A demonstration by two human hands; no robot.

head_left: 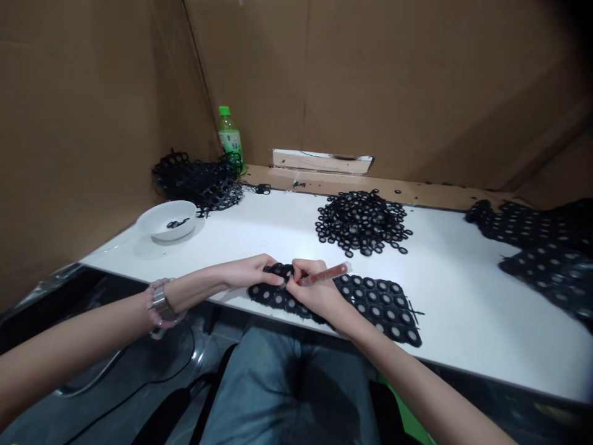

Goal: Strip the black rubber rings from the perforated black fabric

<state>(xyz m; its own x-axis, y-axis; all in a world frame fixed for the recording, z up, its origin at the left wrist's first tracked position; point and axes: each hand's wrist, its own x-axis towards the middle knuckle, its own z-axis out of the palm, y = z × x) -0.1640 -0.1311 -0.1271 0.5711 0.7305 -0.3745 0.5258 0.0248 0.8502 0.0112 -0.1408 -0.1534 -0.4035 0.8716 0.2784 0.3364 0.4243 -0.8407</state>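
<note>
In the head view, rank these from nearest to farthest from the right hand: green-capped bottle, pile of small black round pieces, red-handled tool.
1. Red-handled tool: held in the right hand.
2. Pile of small black round pieces: beyond the hand, slightly right.
3. Green-capped bottle: far left, by the cardboard wall.

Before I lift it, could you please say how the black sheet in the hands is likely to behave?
The black sheet would probably bend easily, since it looks curled between the left hand and right hand. It looks thin, so may be light. Lying near the front edge of the table, it might droop if pushed off.
</note>
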